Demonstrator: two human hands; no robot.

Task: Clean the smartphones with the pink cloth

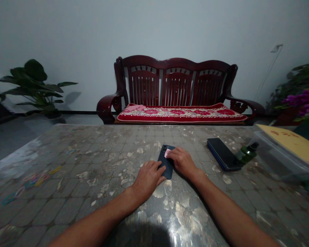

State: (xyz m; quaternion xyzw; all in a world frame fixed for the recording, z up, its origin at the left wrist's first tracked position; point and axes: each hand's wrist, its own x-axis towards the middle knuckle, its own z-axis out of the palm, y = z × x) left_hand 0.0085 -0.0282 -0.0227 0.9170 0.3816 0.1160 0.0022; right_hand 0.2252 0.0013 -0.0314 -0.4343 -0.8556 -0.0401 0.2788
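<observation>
Near the middle of the table (pixel 92 144), the phone (pixel 170 168) is placed with the slip (pixel 167 153) on it; the bands (pixel 38 180) are scattered to the left. To the right, the stack (pixel 222 154), bottle (pixel 245 155) and box (pixel 278 157) are set in turn, with the board (pixel 293 139) laid on the box. Behind the table, the bench (pixel 177 65), on which the mat (pixel 182 112) is spread, is flanked by the plant (pixel 36 84) on the left and flowers (pixel 304 99) on the right.

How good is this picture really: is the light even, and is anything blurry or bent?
Head view: dim, cool light; glare on the near tabletop, beside a dark shadow; the plant casts a soft shadow on the wall; rubber bands look smeared; the picture looks stretched towards its sides.
</observation>
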